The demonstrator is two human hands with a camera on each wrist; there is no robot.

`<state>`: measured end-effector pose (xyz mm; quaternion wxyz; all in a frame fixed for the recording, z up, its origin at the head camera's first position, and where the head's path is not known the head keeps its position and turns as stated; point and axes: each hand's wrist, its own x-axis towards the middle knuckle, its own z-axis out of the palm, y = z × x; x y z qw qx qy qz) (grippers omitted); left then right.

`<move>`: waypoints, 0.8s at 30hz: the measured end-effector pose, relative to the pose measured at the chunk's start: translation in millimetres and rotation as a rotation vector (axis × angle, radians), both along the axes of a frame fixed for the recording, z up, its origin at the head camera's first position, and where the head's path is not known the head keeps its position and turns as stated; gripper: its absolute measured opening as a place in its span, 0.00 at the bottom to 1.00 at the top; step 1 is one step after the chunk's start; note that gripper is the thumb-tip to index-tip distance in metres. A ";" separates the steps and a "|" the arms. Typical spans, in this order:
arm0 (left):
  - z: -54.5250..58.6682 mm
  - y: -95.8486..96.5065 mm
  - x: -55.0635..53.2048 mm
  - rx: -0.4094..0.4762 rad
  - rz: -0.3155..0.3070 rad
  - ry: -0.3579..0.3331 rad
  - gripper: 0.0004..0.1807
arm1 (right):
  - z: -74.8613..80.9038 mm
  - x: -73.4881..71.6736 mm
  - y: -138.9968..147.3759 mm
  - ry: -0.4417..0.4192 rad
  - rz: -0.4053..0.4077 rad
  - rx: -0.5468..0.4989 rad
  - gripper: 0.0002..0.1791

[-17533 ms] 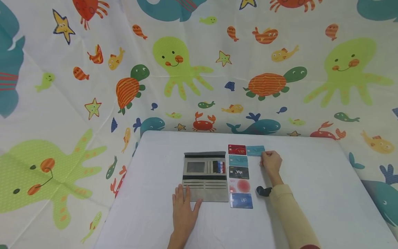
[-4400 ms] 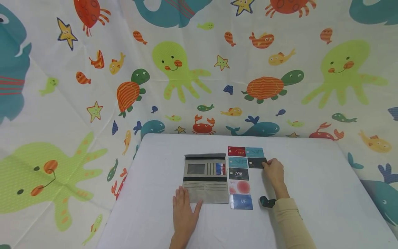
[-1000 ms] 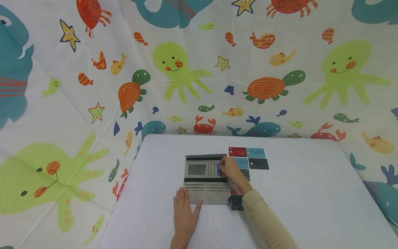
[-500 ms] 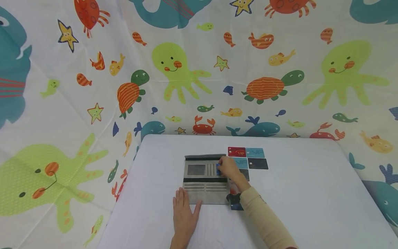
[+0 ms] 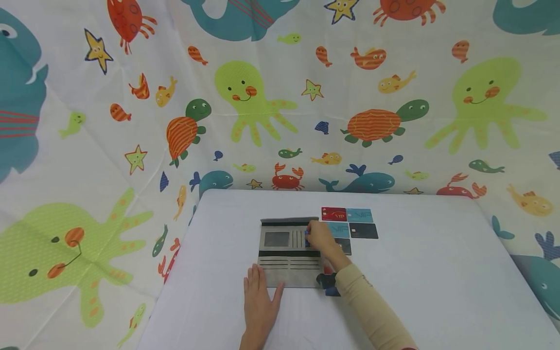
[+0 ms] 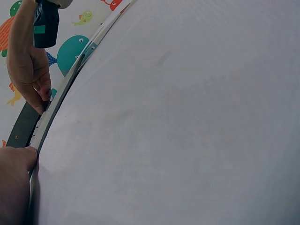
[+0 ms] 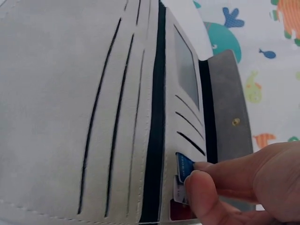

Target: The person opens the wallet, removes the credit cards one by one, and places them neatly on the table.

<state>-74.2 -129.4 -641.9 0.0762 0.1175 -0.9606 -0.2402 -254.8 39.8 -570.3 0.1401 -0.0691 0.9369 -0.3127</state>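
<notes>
An open grey wallet (image 5: 302,278) lies on the white table, its slots and clear window facing up. My right hand (image 5: 321,237) is at its upper right slots, thumb and forefinger pinching a blue card (image 7: 186,166) that sticks out of a slot. Below the blue card, in the right wrist view, a white card (image 7: 178,191) and a red card (image 7: 180,211) show in the wallet, partly hidden by the thumb. My left hand (image 5: 260,311) lies with straight fingers at the wallet's lower left corner.
Right of the wallet, cards lie in two columns: a red card (image 5: 334,214), teal cards (image 5: 359,215) and a dark card (image 5: 364,231) among them. My right forearm covers the lower ones. A patterned sea-animal cloth (image 5: 280,112) hangs behind the table.
Earlier my right hand laid a teal card, then a dark card in the right column; it has since moved left to the wallet's blue card. The left hand has stayed put.
</notes>
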 end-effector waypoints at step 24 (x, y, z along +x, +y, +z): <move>2.4 0.5 0.2 -0.029 0.002 0.010 0.48 | -7.3 2.2 9.8 -0.097 -0.079 -0.143 0.16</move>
